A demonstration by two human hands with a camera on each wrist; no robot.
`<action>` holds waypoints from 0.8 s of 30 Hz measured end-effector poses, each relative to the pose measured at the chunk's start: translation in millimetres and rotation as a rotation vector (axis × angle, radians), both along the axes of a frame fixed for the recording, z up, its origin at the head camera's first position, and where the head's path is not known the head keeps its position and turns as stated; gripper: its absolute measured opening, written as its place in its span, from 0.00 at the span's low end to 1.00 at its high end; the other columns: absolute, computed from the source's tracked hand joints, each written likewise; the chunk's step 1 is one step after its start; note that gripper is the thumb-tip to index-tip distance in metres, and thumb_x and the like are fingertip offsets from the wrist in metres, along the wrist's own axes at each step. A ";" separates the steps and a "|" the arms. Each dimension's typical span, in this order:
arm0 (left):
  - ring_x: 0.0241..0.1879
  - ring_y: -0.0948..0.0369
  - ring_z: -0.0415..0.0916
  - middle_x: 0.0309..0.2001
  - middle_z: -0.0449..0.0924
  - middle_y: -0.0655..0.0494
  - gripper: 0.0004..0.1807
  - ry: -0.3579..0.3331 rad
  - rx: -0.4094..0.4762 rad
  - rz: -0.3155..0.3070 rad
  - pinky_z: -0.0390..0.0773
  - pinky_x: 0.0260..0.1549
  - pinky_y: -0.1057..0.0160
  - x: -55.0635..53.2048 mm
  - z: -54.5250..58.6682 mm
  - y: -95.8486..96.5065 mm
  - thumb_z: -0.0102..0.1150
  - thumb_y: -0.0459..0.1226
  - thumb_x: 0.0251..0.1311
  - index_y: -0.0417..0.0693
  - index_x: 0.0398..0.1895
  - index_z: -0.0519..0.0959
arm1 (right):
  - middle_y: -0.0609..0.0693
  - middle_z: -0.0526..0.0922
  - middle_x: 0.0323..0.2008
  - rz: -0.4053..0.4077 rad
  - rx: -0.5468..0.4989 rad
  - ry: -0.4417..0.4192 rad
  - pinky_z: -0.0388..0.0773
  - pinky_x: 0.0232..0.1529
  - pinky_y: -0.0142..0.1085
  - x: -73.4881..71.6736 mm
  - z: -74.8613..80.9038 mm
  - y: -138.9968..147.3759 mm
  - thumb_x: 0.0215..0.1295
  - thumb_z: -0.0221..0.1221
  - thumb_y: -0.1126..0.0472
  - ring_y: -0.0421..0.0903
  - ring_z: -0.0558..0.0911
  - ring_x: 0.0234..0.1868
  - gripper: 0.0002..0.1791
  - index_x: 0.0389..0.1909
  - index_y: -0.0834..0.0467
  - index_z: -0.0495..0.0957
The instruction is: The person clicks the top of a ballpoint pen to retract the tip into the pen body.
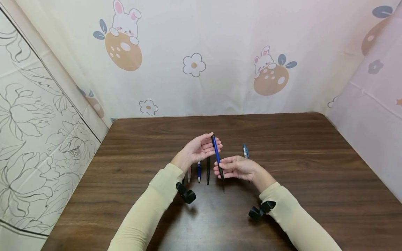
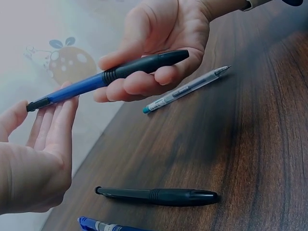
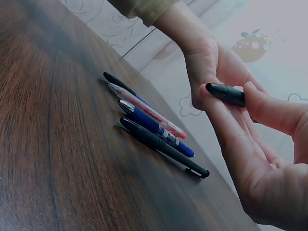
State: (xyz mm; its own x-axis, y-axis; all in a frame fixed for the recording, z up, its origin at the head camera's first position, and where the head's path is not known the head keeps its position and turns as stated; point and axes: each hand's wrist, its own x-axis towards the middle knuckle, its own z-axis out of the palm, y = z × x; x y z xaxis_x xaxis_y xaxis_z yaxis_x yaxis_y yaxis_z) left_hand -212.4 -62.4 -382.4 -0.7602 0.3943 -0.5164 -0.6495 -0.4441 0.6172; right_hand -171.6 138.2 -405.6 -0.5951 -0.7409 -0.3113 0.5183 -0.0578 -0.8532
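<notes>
A blue ballpoint pen point(image 1: 216, 150) with a black grip section is held tilted above the table between both hands. My left hand point(image 1: 201, 148) holds its top end, thumb on the end and fingers stretched beneath the blue barrel point(image 2: 79, 89). Lower down, my right hand point(image 1: 237, 168) pinches the black grip section point(image 2: 144, 65) between thumb and fingers. In the right wrist view, only the black tip part point(image 3: 226, 94) shows; fingers hide the rest. Beneath the hands, a black pen point(image 3: 159, 144) lies on the table beside a dark blue pen point(image 3: 144, 119).
A pink pen point(image 3: 149, 109) and another dark pen point(image 3: 119, 82) lie in the same row on the wooden table point(image 1: 282, 139). To the right, partly behind my right hand, rests a clear pen with a teal end point(image 2: 187, 90). A printed curtain point(image 1: 220, 87) hangs behind the table.
</notes>
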 end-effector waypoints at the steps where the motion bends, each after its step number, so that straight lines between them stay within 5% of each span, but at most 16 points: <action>1: 0.64 0.47 0.72 0.64 0.72 0.39 0.24 -0.001 -0.002 0.005 0.71 0.65 0.53 0.0 0.2 0.1 0.57 0.44 0.65 0.35 0.57 0.75 | 0.50 0.87 0.37 -0.005 0.006 0.008 0.84 0.49 0.36 0.2 0.2 0.0 0.70 0.53 0.67 0.42 0.86 0.43 0.11 0.49 0.66 0.75; 5: 0.63 0.47 0.72 0.60 0.76 0.40 0.23 -0.003 -0.007 0.017 0.72 0.65 0.53 -0.4 0.5 0.7 0.57 0.44 0.65 0.35 0.56 0.76 | 0.49 0.88 0.37 -0.021 0.021 0.028 0.84 0.49 0.36 1.7 1.1 -0.1 0.69 0.54 0.65 0.42 0.86 0.43 0.15 0.52 0.70 0.73; 10: 0.65 0.47 0.70 0.65 0.70 0.39 0.25 0.011 -0.009 0.005 0.69 0.67 0.53 -1.1 -0.9 1.0 0.56 0.44 0.66 0.35 0.59 0.73 | 0.49 0.88 0.36 -0.046 0.043 0.036 0.84 0.49 0.35 3.0 0.5 -0.4 0.69 0.55 0.64 0.41 0.87 0.42 0.19 0.55 0.74 0.70; 17: 0.66 0.46 0.68 0.67 0.66 0.35 0.27 0.108 -0.072 -0.028 0.68 0.68 0.53 0.1 -4.3 1.8 0.50 0.45 0.70 0.32 0.63 0.69 | 0.49 0.88 0.36 -0.068 0.064 0.036 0.84 0.48 0.36 3.3 -0.3 -0.8 0.70 0.53 0.65 0.41 0.87 0.41 0.21 0.56 0.76 0.68; 20: 0.61 0.46 0.74 0.54 0.80 0.36 0.25 0.146 -0.115 -0.004 0.73 0.63 0.54 1.3 -5.4 2.5 0.51 0.44 0.69 0.32 0.59 0.72 | 0.49 0.88 0.35 -0.067 0.063 0.038 0.84 0.48 0.36 3.6 0.7 -0.3 0.70 0.53 0.65 0.41 0.87 0.41 0.17 0.54 0.73 0.72; 24: 0.52 0.48 0.81 0.46 0.84 0.39 0.23 0.194 -0.158 0.007 0.78 0.57 0.55 3.2 -5.9 3.5 0.55 0.44 0.67 0.32 0.54 0.76 | 0.49 0.88 0.35 -0.069 0.055 0.045 0.84 0.48 0.36 3.8 1.4 0.9 0.70 0.53 0.66 0.41 0.87 0.41 0.14 0.50 0.70 0.74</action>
